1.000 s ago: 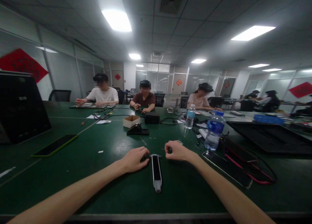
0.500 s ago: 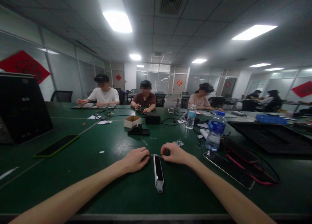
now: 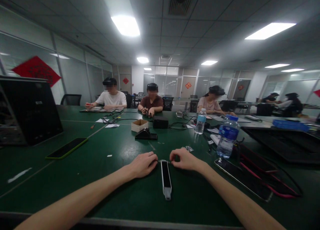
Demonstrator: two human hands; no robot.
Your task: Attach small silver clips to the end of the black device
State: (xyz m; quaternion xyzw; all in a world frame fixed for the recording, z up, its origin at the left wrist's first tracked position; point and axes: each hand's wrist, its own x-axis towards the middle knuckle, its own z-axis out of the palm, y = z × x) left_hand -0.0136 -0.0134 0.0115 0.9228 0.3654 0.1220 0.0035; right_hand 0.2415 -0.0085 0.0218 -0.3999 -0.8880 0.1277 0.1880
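Note:
A slim white handheld device with a long black screen (image 3: 166, 176) lies on the green table, its narrow tip toward me. My left hand (image 3: 145, 164) rests just left of its far end, thumb and fingers pinched together. On the other side, my right hand (image 3: 184, 159) makes a similar pinch, its index finger curled to the thumb. Something thin and small seems to run from the device's top edge to both fingertips, too fine to name. Neither hand covers the device's screen.
Beyond my hands are a black stand (image 3: 145, 134), an open box (image 3: 139, 125) and a small bottle (image 3: 200, 122). To the right are a large bottle (image 3: 228, 136), phones (image 3: 242, 178) and a black tray (image 3: 282, 145). A green-edged phone (image 3: 67, 148) lies left. People sit across the table.
My view has turned slightly left, so everything sits further right in the picture. Both hands keep their pinched pose at the device's far end, with little visible movement.

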